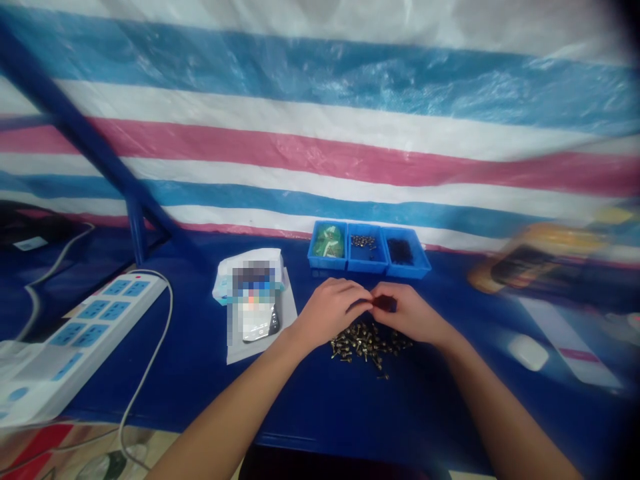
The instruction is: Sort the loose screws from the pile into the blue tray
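My left hand (334,305) and my right hand (406,312) meet fingertip to fingertip above a loose pile of small brass-coloured screws (367,343). Both hands are pinched closed; whatever lies between the fingertips is too small to make out. Just beyond them stand three joined blue bins: the left bin (327,263) holds a green plastic bag (330,241), the middle bin (367,267) some small metal parts (363,241), and the right bin (407,272) a heap of dark small pieces (401,251).
Left of my hands, a phone (260,323) leans by a white-and-blue packet (225,277). A white power strip (95,327) with a cable lies further left. On the right are a white rounded case (528,352), a pale flat box (567,340) and a blurred yellowish object (550,250).
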`<state>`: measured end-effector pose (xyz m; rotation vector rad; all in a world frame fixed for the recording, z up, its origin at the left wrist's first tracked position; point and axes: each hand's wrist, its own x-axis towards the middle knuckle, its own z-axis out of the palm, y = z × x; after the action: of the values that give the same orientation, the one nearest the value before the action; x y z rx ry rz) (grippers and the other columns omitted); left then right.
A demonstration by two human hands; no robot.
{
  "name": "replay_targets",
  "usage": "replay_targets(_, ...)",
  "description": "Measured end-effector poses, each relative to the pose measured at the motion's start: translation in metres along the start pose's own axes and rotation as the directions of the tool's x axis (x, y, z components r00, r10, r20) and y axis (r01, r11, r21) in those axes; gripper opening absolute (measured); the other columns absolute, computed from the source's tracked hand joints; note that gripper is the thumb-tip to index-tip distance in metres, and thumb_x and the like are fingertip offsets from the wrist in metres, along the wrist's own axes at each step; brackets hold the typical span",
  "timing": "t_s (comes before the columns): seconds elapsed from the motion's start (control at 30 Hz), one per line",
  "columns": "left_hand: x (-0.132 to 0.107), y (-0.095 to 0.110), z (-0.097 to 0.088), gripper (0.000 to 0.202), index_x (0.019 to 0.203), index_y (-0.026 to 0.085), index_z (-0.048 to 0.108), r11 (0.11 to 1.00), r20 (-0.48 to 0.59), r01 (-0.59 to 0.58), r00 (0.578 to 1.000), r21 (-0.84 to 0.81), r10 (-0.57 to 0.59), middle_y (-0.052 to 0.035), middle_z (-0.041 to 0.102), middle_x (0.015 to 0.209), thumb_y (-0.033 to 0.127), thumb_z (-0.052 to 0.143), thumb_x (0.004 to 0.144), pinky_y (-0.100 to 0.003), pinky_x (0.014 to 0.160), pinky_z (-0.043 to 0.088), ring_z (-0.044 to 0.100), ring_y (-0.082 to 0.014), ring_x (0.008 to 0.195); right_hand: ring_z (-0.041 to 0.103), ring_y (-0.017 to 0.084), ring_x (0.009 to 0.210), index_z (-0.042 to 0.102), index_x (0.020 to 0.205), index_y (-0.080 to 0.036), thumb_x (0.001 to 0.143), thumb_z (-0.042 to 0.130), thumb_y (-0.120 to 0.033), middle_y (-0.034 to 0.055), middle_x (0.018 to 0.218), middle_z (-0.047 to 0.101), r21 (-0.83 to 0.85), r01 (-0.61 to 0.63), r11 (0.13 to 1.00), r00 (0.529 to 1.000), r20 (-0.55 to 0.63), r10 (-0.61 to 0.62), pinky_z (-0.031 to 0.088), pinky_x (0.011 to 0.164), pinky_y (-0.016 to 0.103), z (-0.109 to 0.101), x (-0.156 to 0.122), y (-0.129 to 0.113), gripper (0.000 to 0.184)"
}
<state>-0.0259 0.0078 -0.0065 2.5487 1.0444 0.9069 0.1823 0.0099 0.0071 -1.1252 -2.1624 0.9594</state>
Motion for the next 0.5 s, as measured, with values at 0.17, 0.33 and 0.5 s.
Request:
replay_targets(0.17,-0.001,0.000,0.000,0.012,0.099,0.024,0.068,0.987,-0.005,0.082,0.997,-0.136,-0.083,0.0002,0.073,0.096,0.031,0.060,0.093,-0.032,0.080,0.052,0.068,-0.0160,0.085,0.058,0.015,0.073,0.069,0.089,-0.020,0.082,0.059,-0.019,0.0001,0.082,0.066,0.067,-0.017,0.998,1.000,-0.012,0.018,0.045,0.067,0.026,0.002,0.000,0.003,0.012)
replay_targets(0.33,0.000,-0.004,0.005,0.005,0.092,0.023,0.068,0.974,-0.040,0.123,0.990,-0.192,-0.133,0.0001,0.071,0.089,0.026,0.065,0.089,-0.029,0.074,0.053,0.067,-0.0151,0.079,0.061,0.017,0.079,0.070,0.095,-0.021,0.087,0.058,-0.023,0.0025,0.091,0.068,0.027,0.000,1.000,0.998,-0.059,0.001,0.047,0.071,0.028,0.003,0.002,0.011,0.015)
replay_targets(0.5,0.001,-0.008,0.004,0.005,0.092,0.021,0.067,0.974,-0.077,0.145,0.984,-0.172,-0.160,-0.0008,0.071,0.094,0.022,0.064,0.089,-0.028,0.078,0.052,0.066,-0.0150,0.084,0.063,0.018,0.082,0.072,0.101,-0.024,0.092,0.056,-0.025,0.0043,0.098,0.069,-0.078,0.007,0.997,0.989,-0.150,-0.019,0.049,0.074,0.030,0.000,0.005,0.018,0.019)
